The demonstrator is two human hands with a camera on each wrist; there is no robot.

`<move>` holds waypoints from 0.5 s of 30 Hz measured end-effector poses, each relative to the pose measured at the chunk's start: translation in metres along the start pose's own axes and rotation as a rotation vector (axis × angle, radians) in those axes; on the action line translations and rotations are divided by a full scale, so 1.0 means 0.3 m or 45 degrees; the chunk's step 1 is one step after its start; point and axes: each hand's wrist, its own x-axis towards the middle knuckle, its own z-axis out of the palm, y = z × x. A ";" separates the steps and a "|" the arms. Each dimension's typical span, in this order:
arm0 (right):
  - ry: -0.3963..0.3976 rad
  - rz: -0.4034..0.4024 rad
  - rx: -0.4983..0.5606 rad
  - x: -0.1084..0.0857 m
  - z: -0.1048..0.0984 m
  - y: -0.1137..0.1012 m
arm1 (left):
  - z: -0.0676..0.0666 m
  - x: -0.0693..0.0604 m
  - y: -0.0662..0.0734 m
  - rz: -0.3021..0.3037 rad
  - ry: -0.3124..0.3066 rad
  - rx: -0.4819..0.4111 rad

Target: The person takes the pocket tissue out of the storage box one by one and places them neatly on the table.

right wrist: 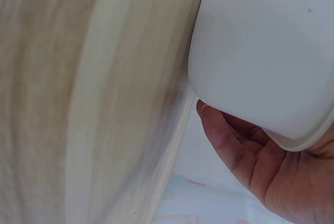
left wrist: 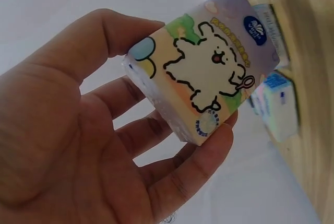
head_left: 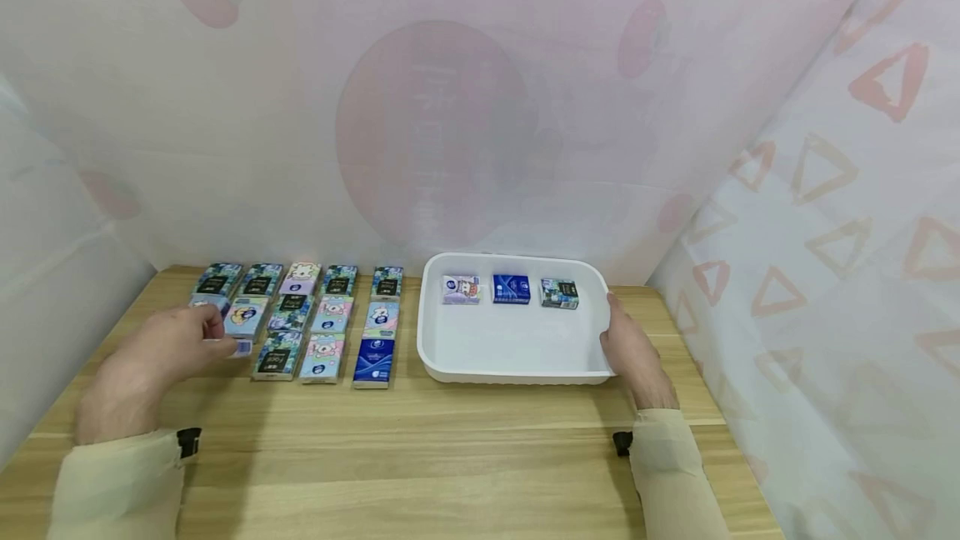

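Note:
At the left end of the rows, my left hand pinches a pocket tissue pack between thumb and fingers. The left wrist view shows its cartoon white dog and blue logo; in the head view the hand covers most of it. My right hand grips the right side of a white plastic tray, its fingers under the rim in the right wrist view, where the thumb is mostly hidden. Inside the tray, along its far side, lie a purple tissue pack, a blue one and a dark floral one.
Several tissue packs lie in columns left of the tray, among them a dark floral pack, a pink-and-blue pack and a deep blue pack. They rest on a wood-grain table. Printed white sheeting stands behind and at both sides.

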 end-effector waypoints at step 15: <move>-0.008 0.008 0.040 0.006 0.005 0.009 | 0.057 0.043 -0.060 -0.027 -0.104 -0.029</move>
